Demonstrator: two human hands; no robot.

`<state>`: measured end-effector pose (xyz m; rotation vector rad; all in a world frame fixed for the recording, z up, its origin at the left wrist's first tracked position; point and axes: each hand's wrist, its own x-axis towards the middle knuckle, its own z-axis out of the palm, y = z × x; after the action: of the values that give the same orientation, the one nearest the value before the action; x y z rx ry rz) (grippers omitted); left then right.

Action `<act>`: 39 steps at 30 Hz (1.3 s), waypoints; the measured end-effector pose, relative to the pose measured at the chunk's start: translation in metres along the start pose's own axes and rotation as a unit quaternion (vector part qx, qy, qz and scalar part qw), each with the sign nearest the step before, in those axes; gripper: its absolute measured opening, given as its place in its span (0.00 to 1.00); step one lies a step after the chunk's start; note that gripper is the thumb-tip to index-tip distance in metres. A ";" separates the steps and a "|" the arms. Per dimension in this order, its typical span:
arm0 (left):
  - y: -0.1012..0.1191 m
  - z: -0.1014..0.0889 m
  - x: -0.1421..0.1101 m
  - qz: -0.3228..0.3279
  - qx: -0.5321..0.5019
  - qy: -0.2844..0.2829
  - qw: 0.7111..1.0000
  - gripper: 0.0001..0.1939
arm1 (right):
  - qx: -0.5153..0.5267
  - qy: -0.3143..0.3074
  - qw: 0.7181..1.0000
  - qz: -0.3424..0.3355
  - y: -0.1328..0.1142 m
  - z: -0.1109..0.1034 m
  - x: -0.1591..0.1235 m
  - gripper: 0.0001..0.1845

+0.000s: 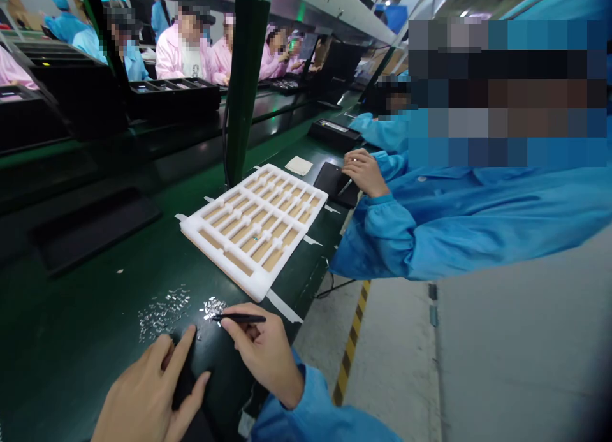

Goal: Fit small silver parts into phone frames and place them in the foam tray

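Observation:
My right hand pinches a pair of black tweezers. Their tips reach into a tight pile of small shiny metal pieces on the dark green bench. Left of that pile, more such metal pieces lie scattered loosely. My left hand is at the bottom, fingers spread, its index fingertip just in front of the pieces. A black object shows partly beneath its thumb; the hand hides the rest.
A white slotted frame on a tan board lies beyond my hands, white tape strips around it. A green post rises behind it. At right, a co-worker in a blue sleeve has a hand above a black tray. People sit across the line.

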<state>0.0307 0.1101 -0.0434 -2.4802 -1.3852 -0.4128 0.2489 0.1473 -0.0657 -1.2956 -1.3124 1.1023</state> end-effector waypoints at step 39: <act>-0.002 -0.002 0.001 0.004 0.003 -0.002 1.000 0.24 | -0.001 0.011 1.000 0.018 -0.003 0.004 0.003 0.13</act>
<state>0.0299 0.1114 -0.0411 -2.4822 -1.3746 -0.4007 0.2444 0.1506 -0.0636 -1.3333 -1.2778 1.1093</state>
